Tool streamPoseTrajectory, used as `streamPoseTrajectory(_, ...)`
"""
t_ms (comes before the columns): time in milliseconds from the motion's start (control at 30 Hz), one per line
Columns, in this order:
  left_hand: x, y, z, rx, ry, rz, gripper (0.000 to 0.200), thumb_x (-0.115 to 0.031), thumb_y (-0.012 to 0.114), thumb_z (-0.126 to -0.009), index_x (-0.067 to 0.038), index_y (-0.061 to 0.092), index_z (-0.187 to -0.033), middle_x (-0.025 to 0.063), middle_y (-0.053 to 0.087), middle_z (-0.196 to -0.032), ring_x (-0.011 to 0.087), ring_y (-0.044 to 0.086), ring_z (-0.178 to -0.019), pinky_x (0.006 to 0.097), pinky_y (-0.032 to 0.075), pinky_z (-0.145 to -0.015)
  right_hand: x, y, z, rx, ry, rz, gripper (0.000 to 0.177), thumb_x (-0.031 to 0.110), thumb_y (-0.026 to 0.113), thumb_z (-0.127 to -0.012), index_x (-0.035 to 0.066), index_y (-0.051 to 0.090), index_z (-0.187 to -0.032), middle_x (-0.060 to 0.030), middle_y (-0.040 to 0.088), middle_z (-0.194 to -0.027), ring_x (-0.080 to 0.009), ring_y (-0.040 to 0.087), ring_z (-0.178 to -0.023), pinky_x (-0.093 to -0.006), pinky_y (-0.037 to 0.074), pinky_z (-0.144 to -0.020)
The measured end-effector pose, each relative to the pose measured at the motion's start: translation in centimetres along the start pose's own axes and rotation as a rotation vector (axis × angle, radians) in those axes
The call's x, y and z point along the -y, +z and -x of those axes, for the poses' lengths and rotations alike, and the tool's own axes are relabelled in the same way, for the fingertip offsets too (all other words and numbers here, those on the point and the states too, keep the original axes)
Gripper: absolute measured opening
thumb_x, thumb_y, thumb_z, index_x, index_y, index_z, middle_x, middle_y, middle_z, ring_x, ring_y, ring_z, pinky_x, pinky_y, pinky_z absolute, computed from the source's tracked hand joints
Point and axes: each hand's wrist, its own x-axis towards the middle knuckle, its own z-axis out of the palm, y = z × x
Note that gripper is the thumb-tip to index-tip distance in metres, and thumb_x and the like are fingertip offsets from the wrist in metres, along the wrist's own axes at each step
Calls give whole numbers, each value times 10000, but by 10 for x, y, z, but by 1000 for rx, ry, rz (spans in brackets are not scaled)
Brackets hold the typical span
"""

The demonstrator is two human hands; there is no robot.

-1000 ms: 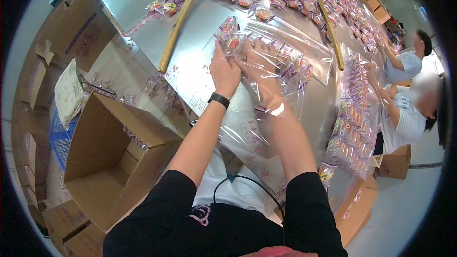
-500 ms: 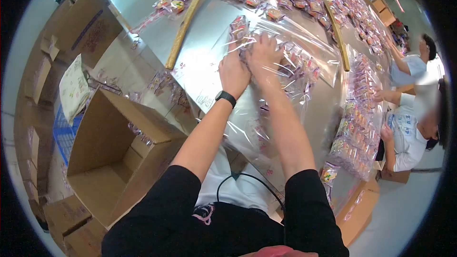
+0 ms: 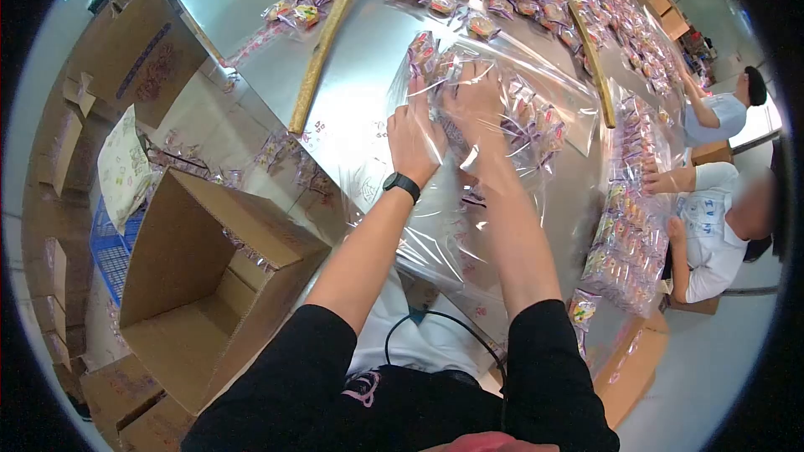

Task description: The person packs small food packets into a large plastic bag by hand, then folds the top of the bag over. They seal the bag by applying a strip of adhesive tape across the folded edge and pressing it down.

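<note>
On the metal table a large clear plastic bag (image 3: 431, 230) lies over my forearms, with rows of small wrapped snack packets (image 3: 532, 113) inside it. My left hand (image 3: 413, 141), a black watch at the wrist, reaches into the bag with its fingers stretched along the left side of the row, just below an end packet (image 3: 422, 50). Close beside it, my right hand (image 3: 474, 105) is in the bag too. Its fingers bend over the packets between the two hands, and film partly veils the fingertips.
Loose packets (image 3: 444, 2) cover the far table between two wooden strips (image 3: 328, 42) (image 3: 590, 59). Filled bags (image 3: 624, 234) line the right edge, where co-workers (image 3: 712, 218) stand. An open cardboard box (image 3: 201, 285) and a blue crate (image 3: 113, 243) are at left.
My hands stay in the bag among the packets, with both now slightly lower in view. The right fingers have drawn closer together. A co-worker's hand at right has shifted toward the filled bags.
</note>
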Motion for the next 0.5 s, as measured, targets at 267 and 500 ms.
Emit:
streamPoseTrajectory(267,2,-1,2,14,0,73,820,-83,611,-812,17,330,-1576,222,654,-1078,362,588,-1025,475,429,-970,-4,0,11,-95,45,25,378,322,740,-850,90,705,-1146,-88,692,-1177,-295,600,-1187,-506,344,-1136)
streamPoseTrajectory(500,-4,-8,0,-6,18,108,762,-78,611,-805,25,384,-1525,248,644,-1137,379,591,-1065,486,415,-1027,-10,16,-5,20,6,57,465,296,714,-825,77,663,-1232,-137,706,-1165,-331,633,-1122,-496,400,-1081)
